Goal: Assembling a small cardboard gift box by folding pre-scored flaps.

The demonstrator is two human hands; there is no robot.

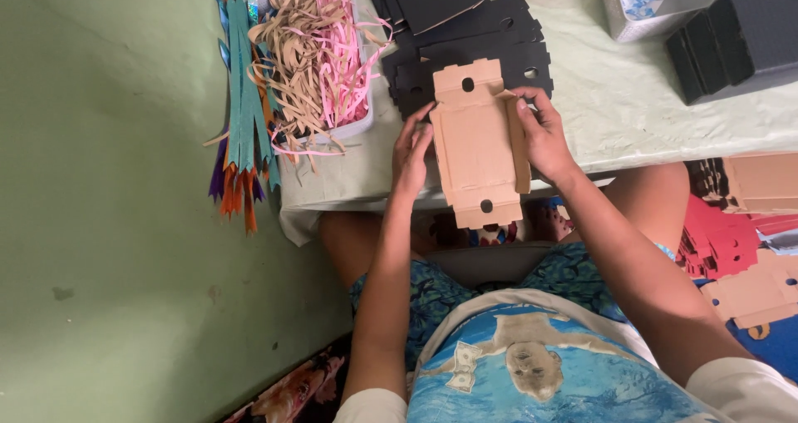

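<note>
Cardboard blank [480, 145], brown, die-cut, sits between my hands over the table edge [366, 192]. Left hand [411, 150] and right hand [544, 136] both curl fingers onto its side flaps. Black blanks [465, 32] stacked just behind it; bin of pink and tan paper shred [320, 53] to my left, black boxes [736, 36] right.

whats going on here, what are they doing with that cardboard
A seated person holds a flat brown cardboard box blank with punched holes at the table edge. The left hand grips its left side, and the right hand presses the right side flap, which stands partly raised. Behind it lies a stack of black box blanks; a tray of pink and tan paper shred sits to the left, and finished black boxes stand to the right.
</note>
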